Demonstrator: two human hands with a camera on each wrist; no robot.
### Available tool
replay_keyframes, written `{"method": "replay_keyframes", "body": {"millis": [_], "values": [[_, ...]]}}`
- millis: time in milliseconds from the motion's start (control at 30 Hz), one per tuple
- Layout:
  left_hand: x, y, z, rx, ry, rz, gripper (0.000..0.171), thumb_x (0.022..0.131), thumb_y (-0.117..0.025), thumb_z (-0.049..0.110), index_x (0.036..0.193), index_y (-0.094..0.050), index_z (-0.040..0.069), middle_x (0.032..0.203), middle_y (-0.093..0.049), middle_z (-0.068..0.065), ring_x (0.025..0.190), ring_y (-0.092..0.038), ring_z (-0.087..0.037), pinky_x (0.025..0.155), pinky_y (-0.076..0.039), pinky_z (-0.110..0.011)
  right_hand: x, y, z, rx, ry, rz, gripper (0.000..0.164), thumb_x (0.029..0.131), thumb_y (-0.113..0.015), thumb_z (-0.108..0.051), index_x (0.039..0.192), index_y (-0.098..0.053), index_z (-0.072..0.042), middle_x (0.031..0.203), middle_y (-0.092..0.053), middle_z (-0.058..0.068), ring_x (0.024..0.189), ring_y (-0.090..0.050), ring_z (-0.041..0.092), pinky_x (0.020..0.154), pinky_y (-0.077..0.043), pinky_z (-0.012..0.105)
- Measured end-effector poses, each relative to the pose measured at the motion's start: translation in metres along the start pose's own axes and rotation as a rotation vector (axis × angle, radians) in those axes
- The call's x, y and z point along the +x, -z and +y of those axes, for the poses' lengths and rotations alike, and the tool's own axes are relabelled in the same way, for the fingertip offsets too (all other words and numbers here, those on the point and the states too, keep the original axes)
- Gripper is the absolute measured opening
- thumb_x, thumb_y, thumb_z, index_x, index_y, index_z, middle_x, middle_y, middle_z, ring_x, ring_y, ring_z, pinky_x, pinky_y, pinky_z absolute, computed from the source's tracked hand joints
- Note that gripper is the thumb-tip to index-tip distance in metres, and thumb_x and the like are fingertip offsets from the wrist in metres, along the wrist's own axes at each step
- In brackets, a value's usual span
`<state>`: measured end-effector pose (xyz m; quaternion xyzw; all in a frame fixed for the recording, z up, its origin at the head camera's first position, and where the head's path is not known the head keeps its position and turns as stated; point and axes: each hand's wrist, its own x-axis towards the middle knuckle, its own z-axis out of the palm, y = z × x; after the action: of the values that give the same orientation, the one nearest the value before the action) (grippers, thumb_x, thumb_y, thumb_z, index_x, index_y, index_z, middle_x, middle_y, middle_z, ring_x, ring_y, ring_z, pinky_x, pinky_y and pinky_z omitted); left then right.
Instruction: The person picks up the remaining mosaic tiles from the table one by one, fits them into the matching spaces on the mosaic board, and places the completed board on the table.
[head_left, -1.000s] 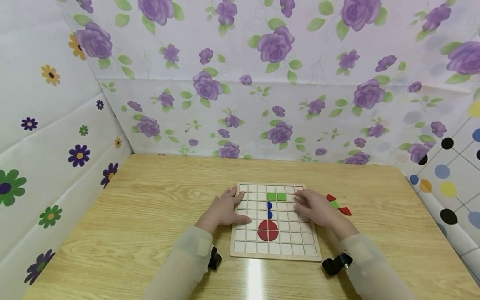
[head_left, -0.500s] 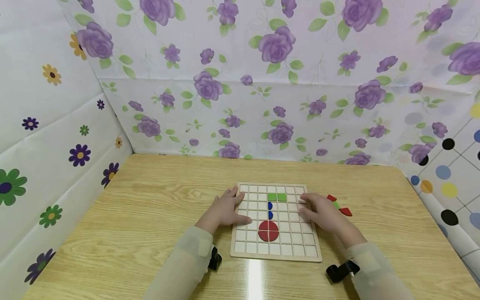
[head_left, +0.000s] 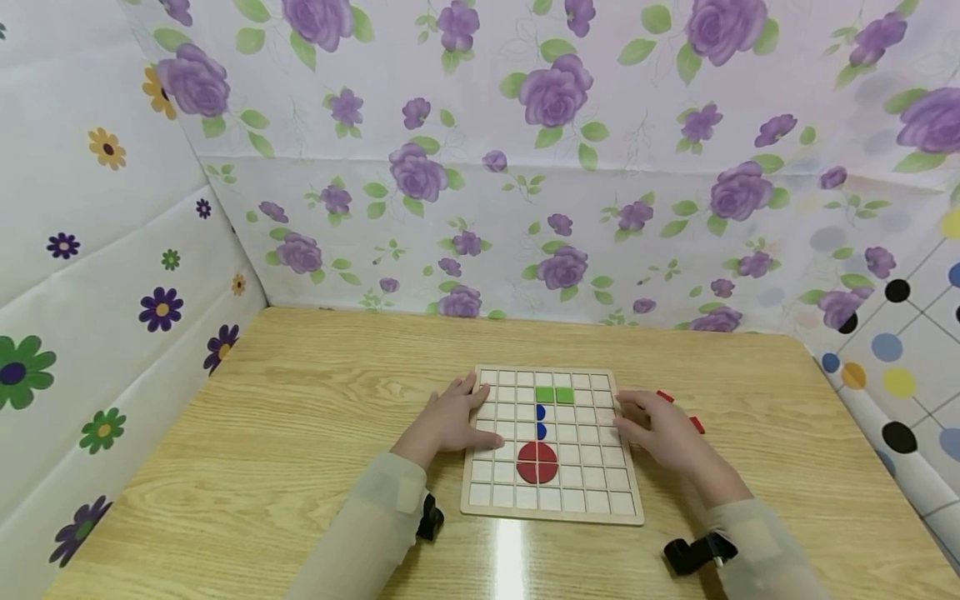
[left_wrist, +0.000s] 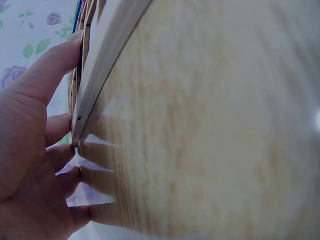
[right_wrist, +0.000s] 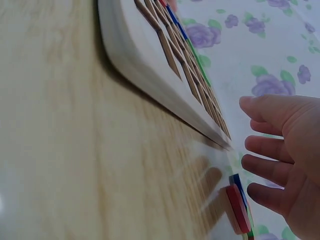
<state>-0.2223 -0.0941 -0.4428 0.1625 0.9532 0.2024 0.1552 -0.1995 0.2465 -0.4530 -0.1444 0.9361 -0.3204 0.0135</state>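
Note:
A wooden grid board (head_left: 596, 477) lies flat on the table. My left hand (head_left: 450, 421) rests on its left edge, fingers spread and thumb over the squares; in the left wrist view the thumb lies along the frame (left_wrist: 105, 55). On the board are two green squares (head_left: 555, 395), two blue half-round pieces (head_left: 541, 431) and a red circle of quarter pieces (head_left: 537, 462). My right hand (head_left: 663, 429) hovers at the right edge with bent, parted fingers, holding nothing. Close by it, the right wrist view shows a loose red piece (right_wrist: 238, 209) and a blue piece (right_wrist: 237, 180).
The wood-grain table (head_left: 337, 367) extends around the board on all sides. Behind it hangs a floral cloth (head_left: 480, 208), with more patterned cloth at both sides. Loose red pieces (head_left: 697, 425) peek out beyond my right hand, partly covered by it.
My right hand has drawn back rightward from over the board to its right edge, now covering the loose green piece and part of the red ones. My left hand stays put.

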Motion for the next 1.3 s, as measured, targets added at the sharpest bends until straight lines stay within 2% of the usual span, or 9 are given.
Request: {"method": "replay_keyframes", "body": {"millis": [200,333,433,567,700,833,900,1133,1300], "values": [[0.001,-0.001,0.000,0.010,-0.003,0.007,0.093,0.077,-0.068,0.060,0.150,-0.028,0.018,0.160,-0.009,-0.008,0.147,-0.008,-0.032,0.114,-0.008,-0.061,-0.004,0.005,0.004,-0.031,-0.005,0.026,0.051,0.093,-0.060,-0.030,0.135,-0.050,-0.002,0.129,-0.056,0.020,0.111,-0.057,0.035,0.087,-0.049,0.048],[0.001,-0.001,0.000,0.010,-0.002,0.007,0.093,0.077,-0.068,0.060,0.150,-0.028,0.019,0.160,-0.010,-0.008,0.147,-0.008,-0.031,0.114,-0.008,-0.061,-0.006,0.008,0.006,-0.027,-0.017,0.039,0.050,0.093,-0.061,-0.027,0.134,-0.050,0.000,0.122,-0.059,0.018,0.088,-0.062,0.025,0.071,-0.050,0.035],[0.001,-0.001,0.000,0.002,0.002,0.004,0.093,0.077,-0.068,0.059,0.150,-0.028,0.019,0.160,-0.009,-0.007,0.147,-0.007,-0.031,0.115,-0.007,-0.061,-0.009,0.012,0.007,-0.032,-0.029,0.056,0.048,0.093,-0.061,-0.026,0.133,-0.051,-0.001,0.122,-0.059,0.020,0.091,-0.063,0.031,0.072,-0.051,0.037],[0.001,-0.002,-0.001,-0.001,0.002,0.002,0.092,0.077,-0.068,0.059,0.150,-0.028,0.019,0.160,-0.009,-0.007,0.148,-0.006,-0.031,0.115,-0.007,-0.061,-0.012,0.016,0.011,-0.051,-0.050,0.072,0.049,0.094,-0.059,-0.030,0.133,-0.052,-0.002,0.131,-0.054,0.024,0.118,-0.052,0.043,0.087,-0.048,0.051],[0.001,-0.001,-0.001,0.000,0.002,0.003,0.092,0.077,-0.067,0.060,0.150,-0.028,0.019,0.160,-0.008,-0.007,0.147,-0.006,-0.031,0.115,-0.007,-0.061,-0.015,0.019,0.015,-0.047,-0.066,0.079,0.049,0.094,-0.059,-0.030,0.132,-0.052,-0.001,0.133,-0.051,0.027,0.111,-0.057,0.041,0.081,-0.051,0.047],[0.000,-0.001,0.000,-0.005,0.005,0.002,0.092,0.077,-0.068,0.059,0.150,-0.028,0.019,0.160,-0.008,-0.007,0.148,-0.006,-0.031,0.115,-0.007,-0.061,-0.017,0.021,0.019,-0.033,-0.086,0.081,0.049,0.094,-0.059,-0.030,0.133,-0.051,-0.001,0.133,-0.050,0.028,0.098,-0.061,0.034,0.066,-0.051,0.035],[0.000,0.000,0.000,-0.005,0.006,0.000,0.092,0.077,-0.068,0.059,0.150,-0.028,0.019,0.160,-0.008,-0.007,0.148,-0.006,-0.031,0.115,-0.007,-0.060,-0.018,0.022,0.022,-0.044,-0.096,0.085,0.049,0.095,-0.058,-0.030,0.133,-0.051,-0.002,0.133,-0.050,0.027,0.102,-0.060,0.036,0.067,-0.050,0.034],[0.000,-0.001,0.000,-0.007,0.004,0.004,0.092,0.077,-0.068,0.059,0.150,-0.028,0.019,0.160,-0.008,-0.007,0.148,-0.006,-0.031,0.115,-0.007,-0.060,-0.021,0.026,0.026,-0.051,-0.136,0.087,0.045,0.096,-0.056,-0.031,0.132,-0.053,-0.005,0.136,-0.048,0.028,0.120,-0.048,0.049,0.087,-0.048,0.055],[0.000,0.000,0.001,-0.012,0.007,0.004,0.092,0.077,-0.068,0.059,0.150,-0.028,0.019,0.160,-0.008,-0.007,0.148,-0.005,-0.031,0.115,-0.006,-0.060,-0.020,0.027,0.032,-0.065,-0.144,0.086,0.046,0.095,-0.056,-0.030,0.132,-0.052,-0.002,0.128,-0.054,0.028,0.115,-0.052,0.047,0.086,-0.049,0.054]]}}
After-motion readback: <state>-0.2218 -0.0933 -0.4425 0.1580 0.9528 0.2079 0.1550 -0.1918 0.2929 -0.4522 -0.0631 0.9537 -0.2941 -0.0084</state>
